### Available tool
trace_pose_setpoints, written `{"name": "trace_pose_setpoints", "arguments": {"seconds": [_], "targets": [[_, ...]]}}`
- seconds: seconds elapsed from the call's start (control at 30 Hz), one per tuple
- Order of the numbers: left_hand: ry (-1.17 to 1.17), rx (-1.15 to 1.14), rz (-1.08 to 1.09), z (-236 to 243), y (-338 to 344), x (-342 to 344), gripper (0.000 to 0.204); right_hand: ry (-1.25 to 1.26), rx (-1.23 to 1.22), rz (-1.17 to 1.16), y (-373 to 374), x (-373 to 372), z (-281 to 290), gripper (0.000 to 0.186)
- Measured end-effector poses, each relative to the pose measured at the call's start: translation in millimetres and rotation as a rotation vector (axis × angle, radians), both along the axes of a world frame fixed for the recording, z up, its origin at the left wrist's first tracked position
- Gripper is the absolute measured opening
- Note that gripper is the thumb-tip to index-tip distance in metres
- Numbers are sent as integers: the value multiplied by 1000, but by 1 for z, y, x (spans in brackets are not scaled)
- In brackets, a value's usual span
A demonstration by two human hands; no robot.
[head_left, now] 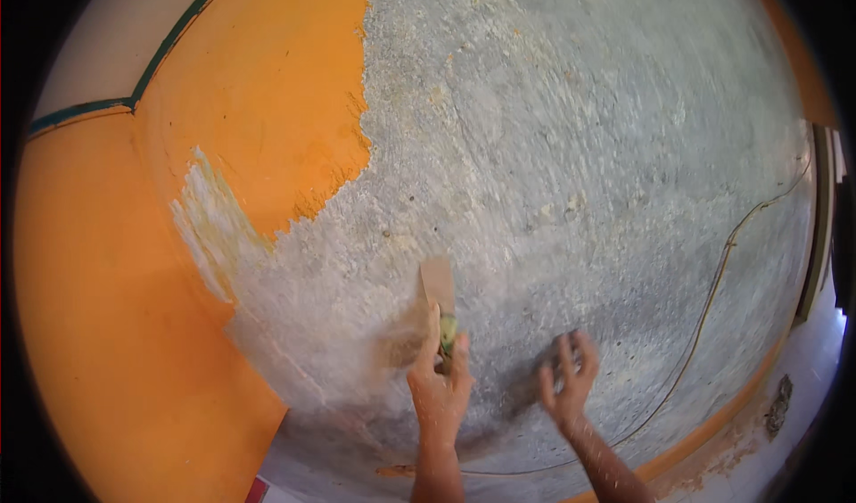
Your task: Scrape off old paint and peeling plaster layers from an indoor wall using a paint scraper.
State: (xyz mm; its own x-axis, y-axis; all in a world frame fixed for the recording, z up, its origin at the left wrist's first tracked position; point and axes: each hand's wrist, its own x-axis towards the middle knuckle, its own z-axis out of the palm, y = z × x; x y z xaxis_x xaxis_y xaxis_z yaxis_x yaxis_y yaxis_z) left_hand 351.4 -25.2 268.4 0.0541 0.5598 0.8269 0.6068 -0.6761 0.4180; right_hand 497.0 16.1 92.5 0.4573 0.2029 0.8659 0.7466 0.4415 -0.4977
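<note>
My left hand (439,396) is closed around the green handle of a scraper (437,282). The scraper's flat, broad blade points upward along the grey wall (553,155), which is bare and rough. To the right, my right hand (571,383) is raised near the same wall, its fingers bent and apart, with nothing visible in them. Whether its fingertips touch the surface, I cannot tell. Orange paint (267,84) with a ragged edge covers the wall's upper left, and a pale scraped patch (214,226) lies beside it.
A thin cable (713,280) hangs across the wall at the right and curves below my hands. An orange side wall (116,298) stands at the left. Along the lower right run an orange border (713,423) and a pale floor (794,414) with flakes and a dark clump (778,407).
</note>
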Motion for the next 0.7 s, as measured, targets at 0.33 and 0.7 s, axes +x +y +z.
{"name": "trace_pose_setpoints", "arguments": {"seconds": [0.33, 0.7], "targets": [[-338, -189, -200, -16, 6, 30, 62, -229, -290, 366, -66, -51, 116, 84], [-470, 38, -114, -135, 46, -99, 32, -474, -283, -129, -62, -12, 144, 60]]}}
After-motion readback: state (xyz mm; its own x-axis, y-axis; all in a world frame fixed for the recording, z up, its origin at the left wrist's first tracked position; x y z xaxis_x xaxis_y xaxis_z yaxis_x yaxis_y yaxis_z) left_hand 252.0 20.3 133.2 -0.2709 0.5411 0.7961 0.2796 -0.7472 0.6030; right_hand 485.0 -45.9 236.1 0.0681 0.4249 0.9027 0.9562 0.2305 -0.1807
